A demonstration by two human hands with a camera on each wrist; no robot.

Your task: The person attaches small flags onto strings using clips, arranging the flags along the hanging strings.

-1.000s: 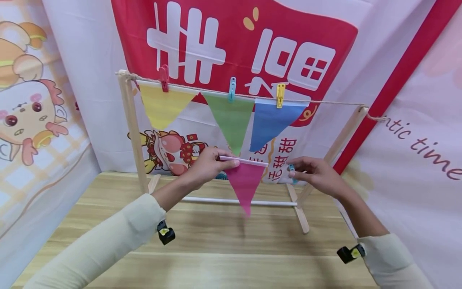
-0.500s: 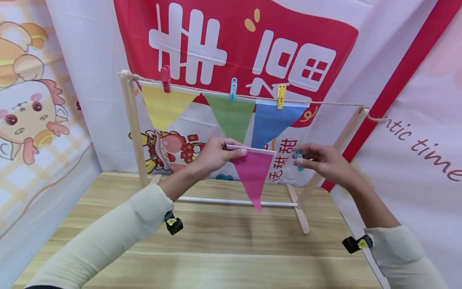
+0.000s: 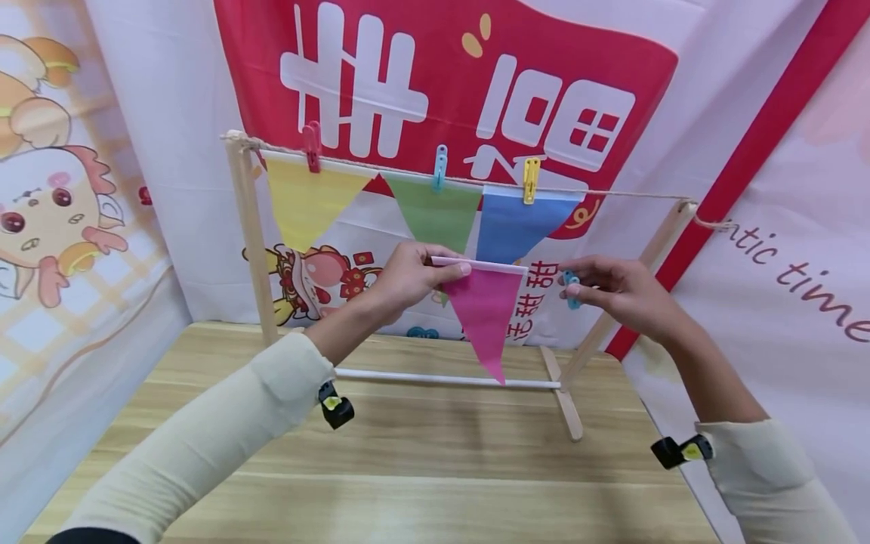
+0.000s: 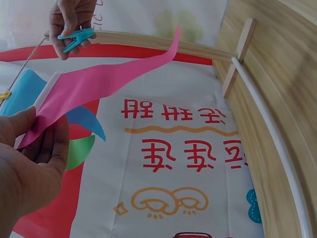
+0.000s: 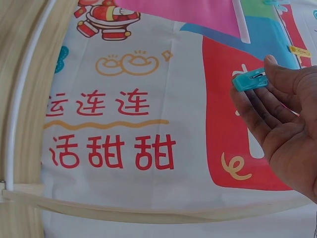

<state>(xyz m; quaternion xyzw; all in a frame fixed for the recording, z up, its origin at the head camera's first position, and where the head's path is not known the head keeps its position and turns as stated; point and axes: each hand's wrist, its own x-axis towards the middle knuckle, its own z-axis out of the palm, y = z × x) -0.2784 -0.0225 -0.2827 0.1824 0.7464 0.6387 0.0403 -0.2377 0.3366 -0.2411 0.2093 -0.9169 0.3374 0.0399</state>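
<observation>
My left hand (image 3: 412, 279) pinches the pink triangular pennant (image 3: 485, 306) by the left end of its white top strip; its point hangs down. To the right, my right hand (image 3: 621, 291) holds a light-blue clothespin (image 3: 572, 290) between thumb and fingers, apart from the pennant. In the right wrist view the clothespin (image 4: 77, 37) is clearly pinched, as the left wrist view also shows. Behind the hands, a twine line (image 3: 632, 193) carries a yellow pennant (image 3: 306, 200) under a red clothespin (image 3: 312, 147), a green pennant (image 3: 435, 211) under a blue one, and a blue pennant (image 3: 519, 227) under a yellow clothespin (image 3: 531, 181).
Wooden posts (image 3: 250, 234) hold the twine at both ends, with a white rod (image 3: 435, 379) joining them low down. The frame stands on a wood-grain table (image 3: 408, 483). A printed red and white cloth (image 3: 578, 45) hangs behind it.
Both hands have risen and shifted right, carrying the pink pennant and the clothespin nearer the twine. The pink pennant now overlaps the lower parts of the green and blue pennants in the head view.
</observation>
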